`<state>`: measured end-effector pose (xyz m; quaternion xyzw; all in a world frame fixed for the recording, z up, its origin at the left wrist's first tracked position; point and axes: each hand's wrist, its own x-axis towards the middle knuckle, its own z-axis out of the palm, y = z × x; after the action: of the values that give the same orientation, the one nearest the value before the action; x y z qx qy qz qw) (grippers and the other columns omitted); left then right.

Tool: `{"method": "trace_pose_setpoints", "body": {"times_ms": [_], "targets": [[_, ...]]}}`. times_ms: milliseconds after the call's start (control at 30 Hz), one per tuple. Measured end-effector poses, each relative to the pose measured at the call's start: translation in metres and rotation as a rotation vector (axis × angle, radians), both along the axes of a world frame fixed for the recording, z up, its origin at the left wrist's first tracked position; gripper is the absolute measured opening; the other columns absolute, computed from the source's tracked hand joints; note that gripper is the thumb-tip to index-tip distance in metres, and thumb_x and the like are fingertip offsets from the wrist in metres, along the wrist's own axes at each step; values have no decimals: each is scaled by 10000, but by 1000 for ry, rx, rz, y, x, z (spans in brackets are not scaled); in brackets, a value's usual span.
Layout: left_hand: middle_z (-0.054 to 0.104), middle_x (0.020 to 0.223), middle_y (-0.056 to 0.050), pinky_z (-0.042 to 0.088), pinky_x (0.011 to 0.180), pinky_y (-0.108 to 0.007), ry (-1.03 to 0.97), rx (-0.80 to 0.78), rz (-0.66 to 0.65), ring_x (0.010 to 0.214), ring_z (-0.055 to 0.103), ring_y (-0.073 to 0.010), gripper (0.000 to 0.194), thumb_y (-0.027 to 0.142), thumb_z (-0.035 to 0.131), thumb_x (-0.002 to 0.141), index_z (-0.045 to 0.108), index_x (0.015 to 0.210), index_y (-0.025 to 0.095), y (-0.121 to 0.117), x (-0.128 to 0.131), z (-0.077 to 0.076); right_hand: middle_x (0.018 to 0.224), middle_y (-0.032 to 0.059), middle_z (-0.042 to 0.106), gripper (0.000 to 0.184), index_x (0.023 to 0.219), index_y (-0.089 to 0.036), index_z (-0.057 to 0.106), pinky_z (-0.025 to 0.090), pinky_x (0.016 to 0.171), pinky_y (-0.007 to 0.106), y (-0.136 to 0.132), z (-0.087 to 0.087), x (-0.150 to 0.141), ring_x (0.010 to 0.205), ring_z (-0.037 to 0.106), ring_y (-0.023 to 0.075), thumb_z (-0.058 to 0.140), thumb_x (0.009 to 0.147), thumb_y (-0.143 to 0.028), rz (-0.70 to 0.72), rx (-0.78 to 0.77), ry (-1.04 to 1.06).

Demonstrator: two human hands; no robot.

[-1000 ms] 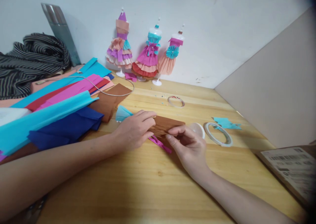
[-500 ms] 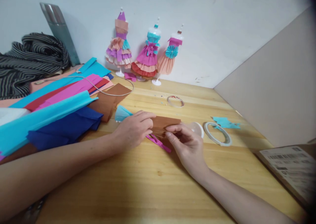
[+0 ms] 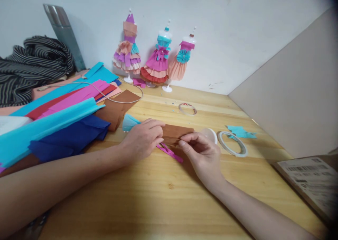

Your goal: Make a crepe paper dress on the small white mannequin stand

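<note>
A strip of brown crepe paper (image 3: 177, 131) stretches between my two hands above the wooden table. My left hand (image 3: 144, 137) is closed on its left end, fingers bent over it. Thumb and fingertips of my right hand (image 3: 202, 155) pinch the lower right edge, where the paper looks gathered in folds. Beneath the strip, a magenta paper strip (image 3: 171, 153) pokes out. A light-blue piece (image 3: 129, 122) with small white beads at its edge shows beyond my left hand. Behind my right hand is a white round base (image 3: 212, 136), partly hidden.
Coloured crepe paper sheets (image 3: 60, 123) pile up on the left beside a striped cloth (image 3: 34, 67). Three small dress forms (image 3: 163, 63) stand against the wall. A tape roll (image 3: 232, 145), a turquoise scrap (image 3: 241, 131) and a thinner ring (image 3: 187, 109) lie right of centre; a cardboard box (image 3: 303, 183) is at far right.
My right hand has shifted slightly to the right along the lower edge of the brown crepe paper. My left hand stays nearly in place, and both keep their hold.
</note>
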<state>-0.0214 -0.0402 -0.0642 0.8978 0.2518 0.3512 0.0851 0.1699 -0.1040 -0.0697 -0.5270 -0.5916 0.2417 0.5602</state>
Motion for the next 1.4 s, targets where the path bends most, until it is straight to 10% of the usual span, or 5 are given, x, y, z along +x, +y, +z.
{"method": "trace_pose_setpoints", "body": {"times_ms": [200, 1400], "targets": [[683, 1046, -93, 512, 867, -353, 13, 13, -3, 982, 624, -204, 94, 131, 557, 862, 600, 943, 150, 1, 0, -1, 728, 13, 685, 49, 784, -213, 691, 496, 583, 264, -1, -4, 0, 636, 609, 138, 694, 740, -194, -12, 0, 29], [628, 890, -78, 488, 780, -323, 19, -1, -3, 864, 569, -184, 224, 152, 464, 921, 648, 794, 147, 1, 2, -2, 692, 9, 628, 34, 762, -206, 676, 467, 567, 269, 5, -7, 3, 624, 568, 140, 666, 768, -237, -23, 5, -49]]}}
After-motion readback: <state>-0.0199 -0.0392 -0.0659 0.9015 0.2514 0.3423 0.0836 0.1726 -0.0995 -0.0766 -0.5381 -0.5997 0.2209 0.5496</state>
